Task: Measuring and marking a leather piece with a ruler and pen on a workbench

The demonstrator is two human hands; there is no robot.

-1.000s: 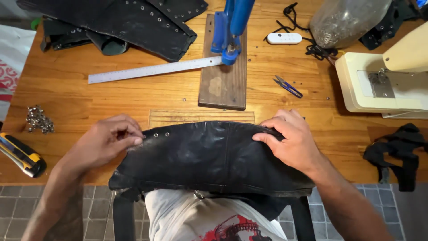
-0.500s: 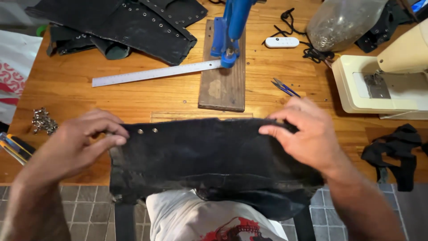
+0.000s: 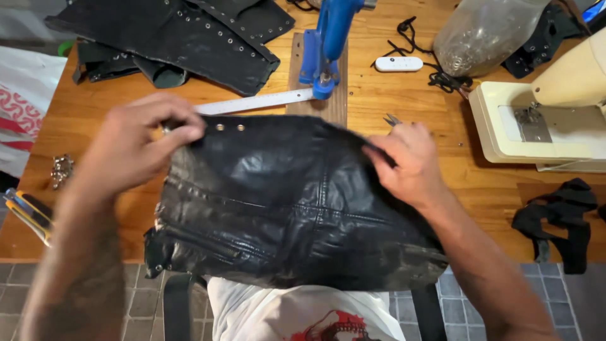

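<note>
Hidden, cut off and blurry parts

The black leather piece covers the middle of the wooden bench and most of the steel ruler. The left hand is blurry. The blue press tool and the clear plastic bag run off the top edge. The cream sewing machine runs off the right edge.
</note>
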